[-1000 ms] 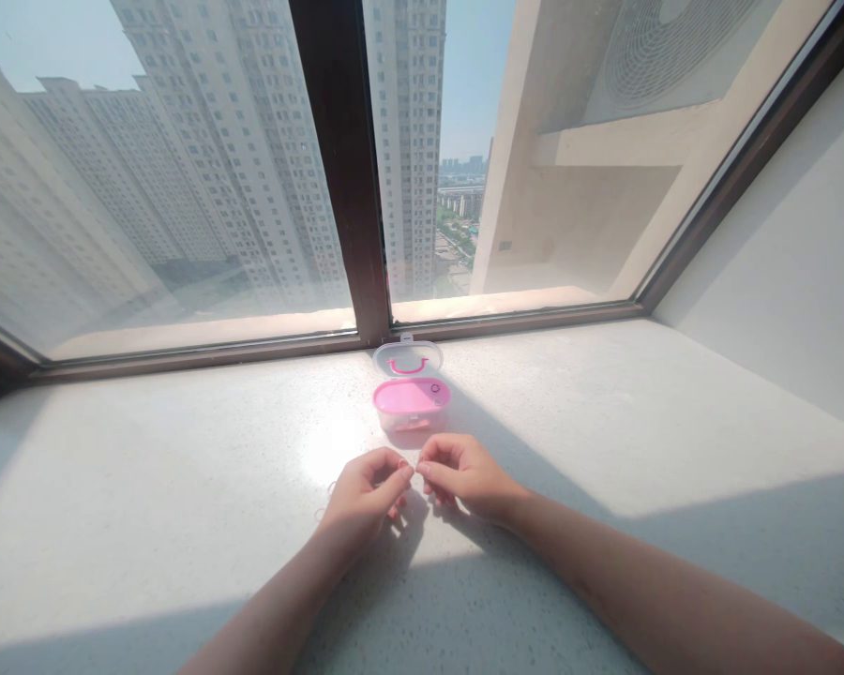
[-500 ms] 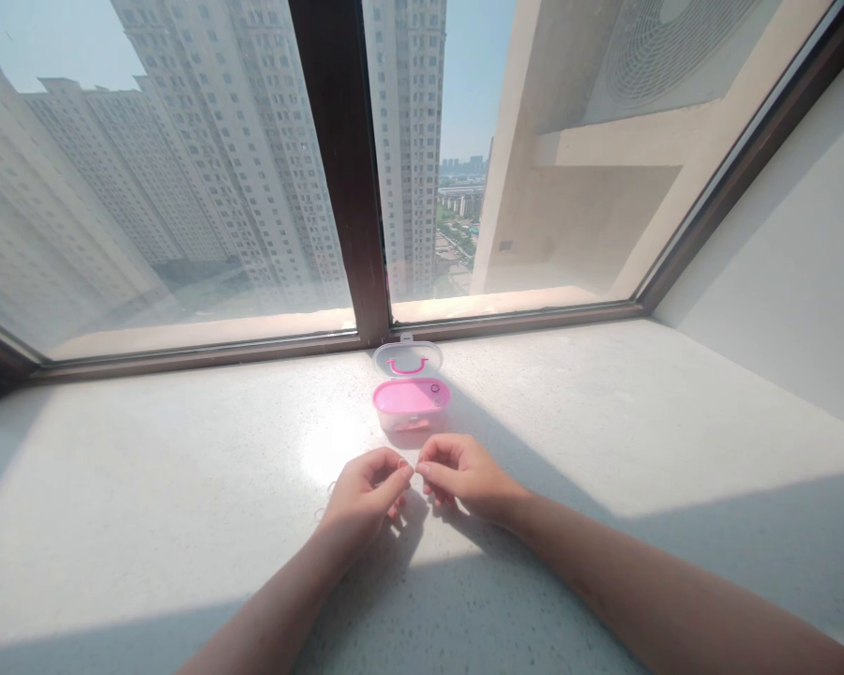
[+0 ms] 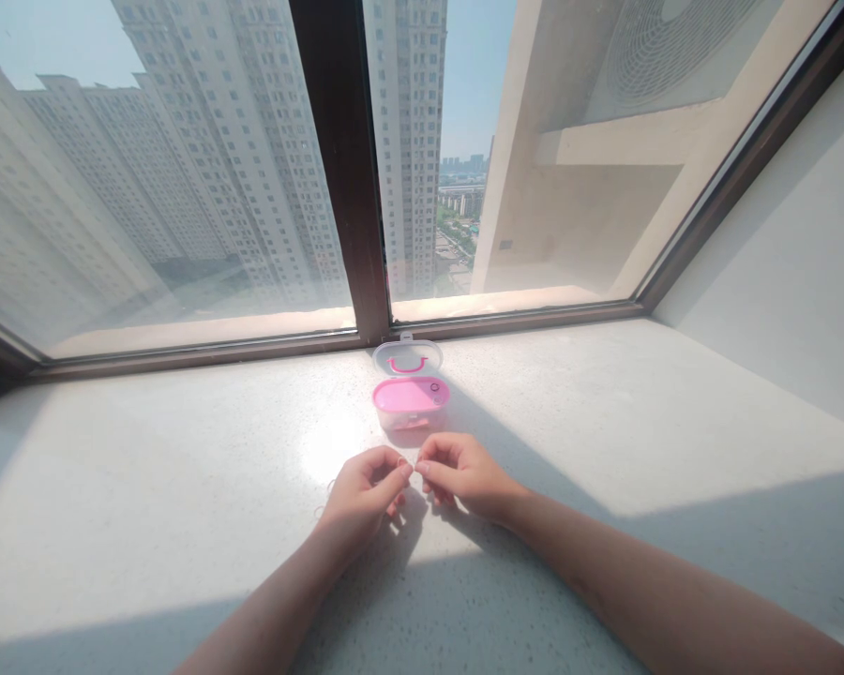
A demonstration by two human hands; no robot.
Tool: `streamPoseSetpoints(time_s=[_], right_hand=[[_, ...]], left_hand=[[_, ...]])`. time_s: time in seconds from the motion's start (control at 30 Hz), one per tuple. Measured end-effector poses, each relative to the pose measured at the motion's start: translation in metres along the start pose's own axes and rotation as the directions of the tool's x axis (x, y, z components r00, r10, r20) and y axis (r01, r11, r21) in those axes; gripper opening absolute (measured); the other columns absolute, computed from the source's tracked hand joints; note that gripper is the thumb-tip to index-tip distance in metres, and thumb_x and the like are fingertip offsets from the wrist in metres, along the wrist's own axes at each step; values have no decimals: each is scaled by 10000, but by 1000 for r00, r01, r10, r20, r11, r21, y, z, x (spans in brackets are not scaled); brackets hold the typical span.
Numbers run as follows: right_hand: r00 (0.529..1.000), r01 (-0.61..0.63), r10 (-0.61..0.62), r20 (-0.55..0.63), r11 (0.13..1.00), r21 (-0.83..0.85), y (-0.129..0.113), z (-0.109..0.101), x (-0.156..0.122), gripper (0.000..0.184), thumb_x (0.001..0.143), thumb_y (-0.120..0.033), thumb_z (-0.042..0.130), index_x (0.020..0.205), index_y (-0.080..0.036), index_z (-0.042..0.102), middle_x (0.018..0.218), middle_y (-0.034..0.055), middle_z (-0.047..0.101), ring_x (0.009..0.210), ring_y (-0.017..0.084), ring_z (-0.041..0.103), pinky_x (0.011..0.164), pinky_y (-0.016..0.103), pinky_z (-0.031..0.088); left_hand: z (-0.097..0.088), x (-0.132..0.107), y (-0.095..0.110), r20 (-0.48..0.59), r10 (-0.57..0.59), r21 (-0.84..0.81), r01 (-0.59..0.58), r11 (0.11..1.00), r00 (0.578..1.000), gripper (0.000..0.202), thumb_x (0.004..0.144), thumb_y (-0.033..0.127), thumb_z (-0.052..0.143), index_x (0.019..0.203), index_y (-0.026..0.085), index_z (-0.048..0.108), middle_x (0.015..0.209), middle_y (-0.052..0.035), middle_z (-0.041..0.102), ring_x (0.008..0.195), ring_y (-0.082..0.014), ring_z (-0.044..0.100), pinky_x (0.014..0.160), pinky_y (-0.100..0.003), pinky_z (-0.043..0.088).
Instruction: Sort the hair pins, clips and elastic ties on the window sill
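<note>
My left hand (image 3: 364, 489) is closed in a pinch, thumb against forefinger. Facing it, my right hand (image 3: 465, 475) pinches the same way, and the two sets of fingertips almost meet. Whatever they hold is too small to make out. Just beyond the hands stands an oval box (image 3: 412, 418) with a pink tray (image 3: 400, 395) on top. Its clear lid (image 3: 384, 357) with a pink handle is tipped back towards the window. A small dark ring (image 3: 434, 386) lies on the tray's right end. Thin pale loops (image 3: 319, 512) show beside my left hand, partly hidden by it.
All this rests on a speckled white sill (image 3: 183, 487), with bright glare left of the box and shadow bands across it. Behind the box, a dark window frame (image 3: 374, 309) borders the sill. A white wall (image 3: 780, 253) rises at the right.
</note>
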State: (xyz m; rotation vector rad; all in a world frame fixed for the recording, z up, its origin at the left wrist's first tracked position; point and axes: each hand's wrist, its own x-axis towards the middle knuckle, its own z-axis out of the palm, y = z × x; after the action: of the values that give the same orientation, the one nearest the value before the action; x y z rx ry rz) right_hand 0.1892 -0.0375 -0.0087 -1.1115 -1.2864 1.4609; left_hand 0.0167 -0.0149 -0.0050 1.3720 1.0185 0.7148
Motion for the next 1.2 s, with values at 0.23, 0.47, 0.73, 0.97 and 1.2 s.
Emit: streamPoseSetpoints(time_s=[0.23,0.47,0.73,0.97,1.2], right_hand=[[1000,2,-2,-9,1000,-5,2,0,0,177,776,-298,623,700,-163,538,557,-15,576,430,88,500,415,203,377],[1000,9,-9,-11,1000,-15,-1,0,0,191,772,-312,628,697,-157,546,553,-11,575,422,87,496,404,198,366],[1000,9,-9,-5,1000,-8,-2,0,-1,181,769,-300,622,694,-158,540,551,-13,572,414,83,485,403,200,372],[1000,11,-11,-7,1000,-3,1,0,0,163,769,-286,618,701,-161,537,555,-14,578,419,86,494,412,203,377],[1000,11,-11,-5,1000,-3,0,0,-1,162,772,-284,618,704,-162,536,556,-13,579,426,89,500,417,206,387]], left_hand=[[0,1,-2,5,-2,11,1,1000,1000,272,792,405,634,739,144,582,540,11,563,466,-100,494,472,-220,390],[0,0,0,-8,-16,20,16,1000,1000,278,778,413,639,738,146,572,528,17,553,448,-98,486,464,-224,393],[1,0,1,0,-26,-1,26,1000,1000,284,770,421,642,734,151,565,519,21,548,437,-100,485,453,-224,397],[0,0,1,-4,-12,2,12,1000,1000,276,772,410,644,719,147,577,520,17,552,438,-94,485,455,-215,384],[-1,0,-1,-1,-12,15,12,1000,1000,274,787,409,634,726,146,582,529,14,558,445,-95,489,459,-214,387]])
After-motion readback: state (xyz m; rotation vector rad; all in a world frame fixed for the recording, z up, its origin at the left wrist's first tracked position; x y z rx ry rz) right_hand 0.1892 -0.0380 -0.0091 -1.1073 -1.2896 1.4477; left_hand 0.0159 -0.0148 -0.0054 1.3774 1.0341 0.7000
